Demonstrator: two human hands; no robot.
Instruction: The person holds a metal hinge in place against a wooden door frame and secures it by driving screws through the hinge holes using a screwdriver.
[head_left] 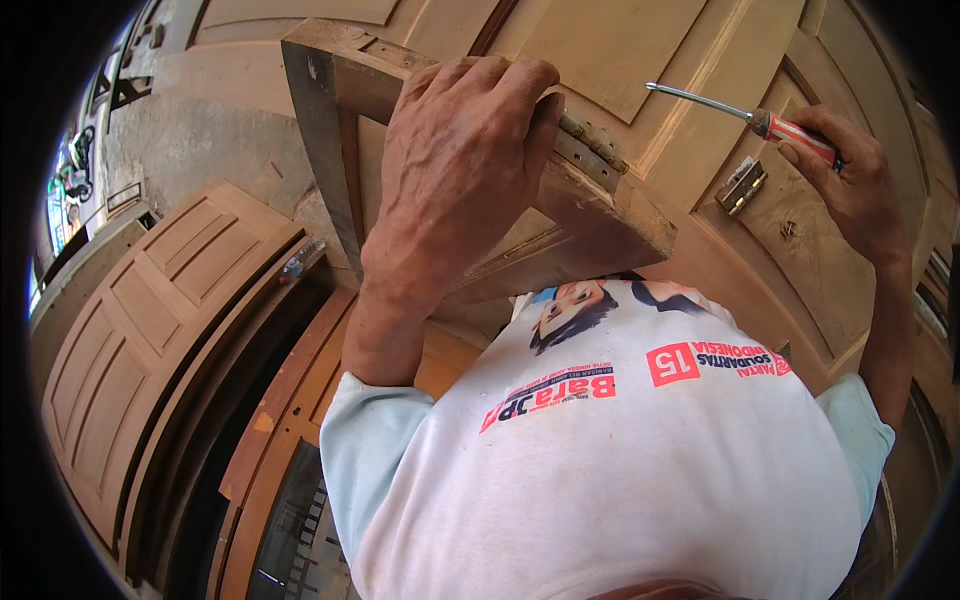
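My left hand (465,165) is closed over the upper edge of a wooden panel frame (345,85), with its thumb close to a worn brass-coloured hinge (597,152). The hinge lies along that edge, and my fingers hide part of it. Off to the right, my right hand (850,175) grips a screwdriver (770,125) by its red and white handle. The metal shaft points left toward the hinge, its tip clear of the wood. Below the screwdriver, another hinge (742,187) rests on a wooden door (690,250), near a small pile of screws (788,231).
More panelled wooden doors (600,50) lie flat beyond the frame. At the left a panelled door (165,330) leans beside dark boards, with a clear plastic bottle (300,262) next to it. A reddish wooden frame with glass (290,520) is at lower left.
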